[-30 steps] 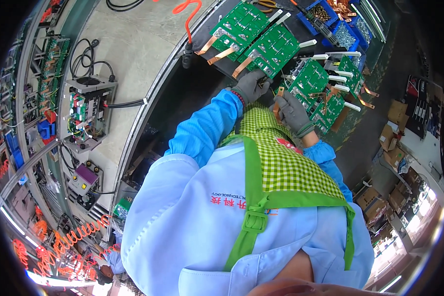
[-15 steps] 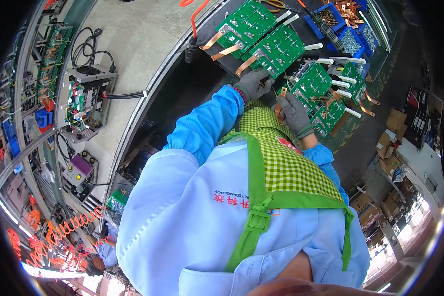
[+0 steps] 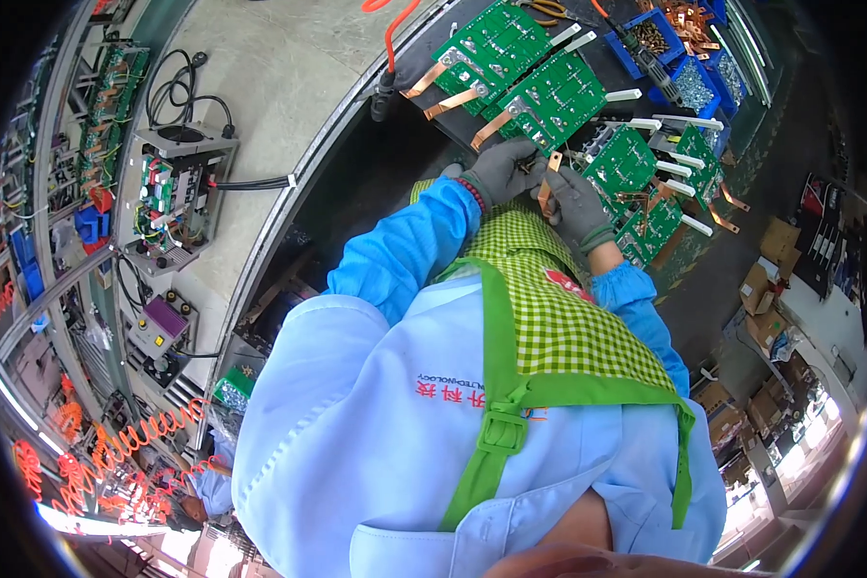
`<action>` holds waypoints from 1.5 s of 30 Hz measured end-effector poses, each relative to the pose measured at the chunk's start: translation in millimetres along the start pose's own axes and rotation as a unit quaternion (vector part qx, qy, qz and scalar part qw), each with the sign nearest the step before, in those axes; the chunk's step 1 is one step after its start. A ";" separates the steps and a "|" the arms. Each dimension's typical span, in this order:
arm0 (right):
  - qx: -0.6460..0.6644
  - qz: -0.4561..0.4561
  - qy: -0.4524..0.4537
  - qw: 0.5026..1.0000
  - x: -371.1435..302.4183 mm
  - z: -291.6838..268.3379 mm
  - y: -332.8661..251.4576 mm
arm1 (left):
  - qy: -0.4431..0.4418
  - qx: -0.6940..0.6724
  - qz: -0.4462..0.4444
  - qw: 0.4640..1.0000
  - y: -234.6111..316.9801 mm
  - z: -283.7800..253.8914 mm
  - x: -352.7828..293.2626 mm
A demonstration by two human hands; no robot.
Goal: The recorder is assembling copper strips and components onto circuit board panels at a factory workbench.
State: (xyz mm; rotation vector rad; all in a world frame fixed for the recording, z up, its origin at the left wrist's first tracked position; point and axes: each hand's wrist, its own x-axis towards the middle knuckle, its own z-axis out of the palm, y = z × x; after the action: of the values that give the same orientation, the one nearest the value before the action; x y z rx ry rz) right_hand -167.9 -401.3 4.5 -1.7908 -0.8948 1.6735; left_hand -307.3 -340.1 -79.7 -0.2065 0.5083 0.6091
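Copper strip (image 3: 547, 185) sits pinched upright in the gloved right hand (image 3: 580, 204), fingers closed on it, just below the second green circuit board (image 3: 553, 96). The left hand (image 3: 503, 170) curls shut on something small and dark beside that board; what it is cannot be told. To seat the strip well, I would judge it best to steady it with both hands and line its end up squarely with the board's edge. Beyond that board, blue bins (image 3: 689, 82) hold small metal parts and copper pieces. Far right of it, brown cardboard boxes (image 3: 775, 246) stand on the floor. Red lettering marks the pale blue coat (image 3: 356, 433) well below the board.
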 end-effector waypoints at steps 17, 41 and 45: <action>-0.396 -0.297 0.033 0.868 35.2 -6.4 31.5 | -0.048 0.819 0.264 0.506 13.7 -5.2 -6.4; -0.614 0.035 0.129 0.778 180.1 -444.8 31.1 | 0.207 0.413 0.027 0.887 12.8 42.3 -14.4; -0.571 0.049 0.167 0.802 201.8 -472.9 81.2 | 0.242 0.410 0.041 0.879 14.0 42.4 -17.2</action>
State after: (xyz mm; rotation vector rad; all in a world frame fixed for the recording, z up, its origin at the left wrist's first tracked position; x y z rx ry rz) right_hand 314.2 -270.5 -141.9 -2.7727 -1.8793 0.7270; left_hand -311.0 -323.4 -35.0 0.4897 1.2212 0.3739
